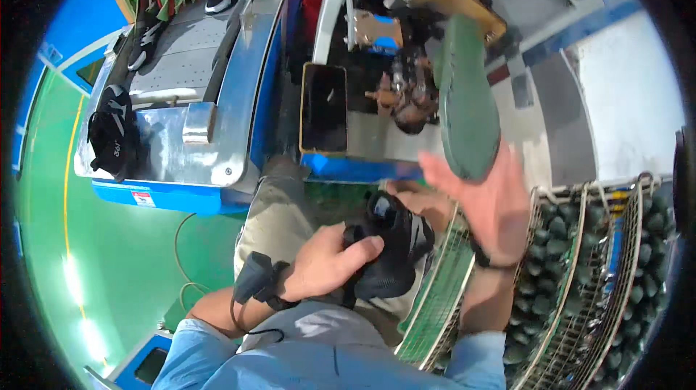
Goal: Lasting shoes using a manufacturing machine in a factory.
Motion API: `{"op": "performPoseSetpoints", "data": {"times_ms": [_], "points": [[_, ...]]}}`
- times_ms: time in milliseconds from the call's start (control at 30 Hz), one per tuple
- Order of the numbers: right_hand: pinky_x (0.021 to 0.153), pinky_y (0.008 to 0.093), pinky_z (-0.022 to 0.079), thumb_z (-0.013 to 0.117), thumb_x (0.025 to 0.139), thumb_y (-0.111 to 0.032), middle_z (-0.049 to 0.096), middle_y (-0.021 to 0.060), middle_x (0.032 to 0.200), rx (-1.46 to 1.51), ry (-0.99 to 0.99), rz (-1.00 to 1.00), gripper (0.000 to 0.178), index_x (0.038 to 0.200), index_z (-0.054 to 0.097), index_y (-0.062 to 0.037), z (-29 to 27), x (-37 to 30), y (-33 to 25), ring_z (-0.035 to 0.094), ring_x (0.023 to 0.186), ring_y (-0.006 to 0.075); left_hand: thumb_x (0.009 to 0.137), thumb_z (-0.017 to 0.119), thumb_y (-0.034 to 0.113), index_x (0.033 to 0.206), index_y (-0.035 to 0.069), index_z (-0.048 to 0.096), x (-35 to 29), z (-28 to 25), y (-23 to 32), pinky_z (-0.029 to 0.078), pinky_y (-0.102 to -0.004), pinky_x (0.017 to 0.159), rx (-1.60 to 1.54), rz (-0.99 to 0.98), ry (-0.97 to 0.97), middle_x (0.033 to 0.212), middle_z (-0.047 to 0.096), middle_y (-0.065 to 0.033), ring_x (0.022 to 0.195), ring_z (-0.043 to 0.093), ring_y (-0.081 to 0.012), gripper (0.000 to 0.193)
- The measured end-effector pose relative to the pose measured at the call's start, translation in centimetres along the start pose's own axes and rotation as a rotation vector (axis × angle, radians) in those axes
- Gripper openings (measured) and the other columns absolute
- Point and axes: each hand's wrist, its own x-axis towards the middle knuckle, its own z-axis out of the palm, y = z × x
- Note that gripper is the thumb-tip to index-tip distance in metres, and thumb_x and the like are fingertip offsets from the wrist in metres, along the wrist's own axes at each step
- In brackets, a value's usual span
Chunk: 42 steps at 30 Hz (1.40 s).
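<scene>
My left hand (330,263) grips a black shoe (388,267) in front of my lap, its thumb lying across the upper. White marks show on the shoe's side; its far end is partly hidden. Farther right, my right hand (496,209) is slightly blurred and wraps round the near end of a long green shoe last (467,104), thumb on one side and fingers on the other. The last points away from me, and its far end lies against a yellowish curved arm (460,2) of the machine. Whether it is fixed there I cannot tell.
A phone-like dark slab (324,107) lies at the machine's front edge. Metal machine parts (406,93) stand beside the last. Wire racks (573,267) filled with dark green pieces are at the right. On the left, a metal conveyor (174,56) carries several black shoes (114,129).
</scene>
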Motion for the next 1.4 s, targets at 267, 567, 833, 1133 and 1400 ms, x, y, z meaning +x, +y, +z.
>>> {"op": "performPoseSetpoints", "data": {"times_ms": [267,567,833,1133,1400], "points": [[0.090,0.0519,0.061,0.061,0.101,-0.033,0.064,0.0280,0.127,0.452,-0.092,0.022,0.058,0.142,0.050,0.0064,-3.5,3.2,0.3,0.068,0.111,0.0399,0.097,0.061,0.037,0.100,-0.003,0.066,-1.0,-1.0,-2.1,0.049,-0.0361,0.075,-0.051,-0.052,0.012,0.084,0.067,-0.0055,0.080,0.059,-0.0178,0.040],[0.104,0.0446,0.053,0.067,0.090,-0.015,0.062,0.0153,0.139,0.522,0.669,0.032,0.072,0.154,0.041,0.0033,-19.9,-23.8,18.5,0.063,0.123,0.0292,0.085,0.071,0.026,0.125,0.001,0.060,1.9,-2.2,-8.7,0.046,-0.0353,0.099,-0.156,0.032,-0.016,0.121,0.062,-0.0073,0.111,0.058,-0.0202,0.049],[0.068,0.0309,0.058,0.074,0.088,-0.034,0.060,0.0102,0.085,1.478,0.697,-0.927,0.064,0.130,0.052,0.0083,-28.7,-39.1,29.7,0.065,0.077,0.0181,0.086,0.078,0.042,0.135,-0.001,0.058,4.6,-3.7,-7.8,0.049,-0.0379,0.099,-0.057,-0.047,-0.062,0.127,0.064,-0.0089,0.112,0.062,-0.0230,0.068],[0.046,0.0268,0.033,0.059,0.103,-0.042,0.042,0.0005,0.066,1.341,1.468,-0.804,0.039,0.082,0.046,-0.0115,-35.5,-44.6,26.3,0.038,0.053,0.0142,0.085,0.087,0.026,0.119,-0.003,0.066,-1.5,-6.0,-3.5,0.054,-0.0331,0.081,0.329,-0.168,-0.145,0.107,0.070,-0.0087,0.090,0.063,-0.0174,0.049],[0.048,0.0257,0.032,0.055,0.103,-0.019,0.053,-0.0039,0.072,0.729,1.286,0.010,0.011,0.098,0.062,-0.0121,-30.5,-32.7,27.0,0.045,0.058,0.0083,0.102,0.061,0.026,0.132,-0.001,0.063,-20.8,-24.6,3.0,0.048,-0.0365,0.103,0.139,0.319,1.121,0.129,0.066,-0.0126,0.118,0.062,-0.0192,0.041]]}}
